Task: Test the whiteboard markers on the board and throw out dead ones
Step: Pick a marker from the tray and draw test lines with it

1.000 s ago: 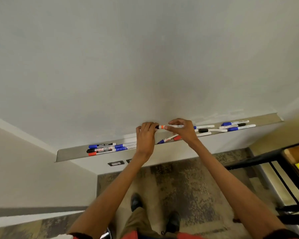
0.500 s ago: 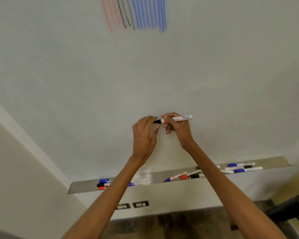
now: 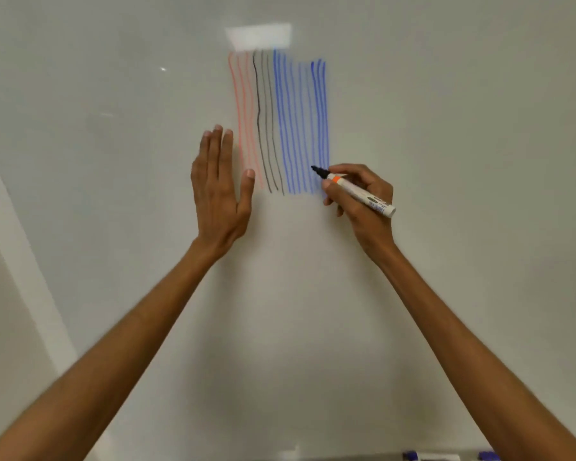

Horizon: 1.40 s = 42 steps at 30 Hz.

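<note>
My right hand [image 3: 361, 197] grips a white marker [image 3: 363, 196] with an orange band and a bare black tip. The tip points up and left, next to the lower end of the blue lines. The whiteboard [image 3: 446, 161] fills the view and carries several vertical test lines [image 3: 280, 121]: red at the left, black in the middle, blue at the right. My left hand [image 3: 220, 191] is held flat against the board, fingers straight and up, just left of the red lines. I cannot see the marker's cap in either hand.
The board's left edge and the wall [image 3: 4, 261] run down the left side. At the bottom right the marker tray [image 3: 363, 457] shows as a thin strip, with a blue-capped marker [image 3: 426, 456] on it.
Both hands rose from the tray to the test lines as the view tilted up. The marker's cap came off, and my left hand moved off it and flattened on the board.
</note>
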Each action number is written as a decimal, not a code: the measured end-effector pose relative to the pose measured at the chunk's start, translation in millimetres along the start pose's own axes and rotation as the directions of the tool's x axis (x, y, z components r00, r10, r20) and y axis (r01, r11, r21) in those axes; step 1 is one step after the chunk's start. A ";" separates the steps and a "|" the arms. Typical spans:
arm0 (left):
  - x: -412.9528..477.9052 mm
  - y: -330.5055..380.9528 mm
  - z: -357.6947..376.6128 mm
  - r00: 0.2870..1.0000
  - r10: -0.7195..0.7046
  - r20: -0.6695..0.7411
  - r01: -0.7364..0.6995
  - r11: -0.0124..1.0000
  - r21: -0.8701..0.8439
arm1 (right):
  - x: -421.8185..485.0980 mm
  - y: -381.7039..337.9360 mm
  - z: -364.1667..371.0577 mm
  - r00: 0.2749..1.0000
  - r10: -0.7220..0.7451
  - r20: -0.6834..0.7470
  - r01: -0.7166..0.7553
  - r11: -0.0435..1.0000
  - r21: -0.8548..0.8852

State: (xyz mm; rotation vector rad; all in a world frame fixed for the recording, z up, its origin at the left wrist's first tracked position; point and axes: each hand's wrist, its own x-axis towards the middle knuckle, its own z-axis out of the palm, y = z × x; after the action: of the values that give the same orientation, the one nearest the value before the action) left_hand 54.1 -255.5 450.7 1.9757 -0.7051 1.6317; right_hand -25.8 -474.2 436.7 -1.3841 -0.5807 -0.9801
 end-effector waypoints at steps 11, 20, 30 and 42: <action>98.5 -35.6 -2.4 0.995 0.078 -0.067 -0.067 0.985 0.160 | 127.3 -48.8 7.5 0.959 -0.277 -0.050 0.275 0.960 -0.047; 94.2 -40.9 4.9 0.990 0.091 -0.105 -0.068 0.976 0.206 | 149.1 -30.9 6.4 0.941 -0.314 -0.125 0.303 0.948 -0.098; 91.9 -41.2 7.3 0.989 0.096 -0.111 -0.068 0.971 0.228 | 148.3 -27.0 9.6 0.934 -0.341 -0.109 0.321 0.932 -0.168; 89.2 -40.3 8.0 0.990 0.080 -0.115 -0.053 0.974 0.219 | 132.8 -18.2 4.9 0.934 -0.347 -0.080 0.324 0.921 -0.215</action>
State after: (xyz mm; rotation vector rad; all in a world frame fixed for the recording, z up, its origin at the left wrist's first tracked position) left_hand 100.4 -238.0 535.5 1.9942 -0.5739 1.9237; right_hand 27.3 -498.0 557.6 -1.4169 -0.6599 -1.4201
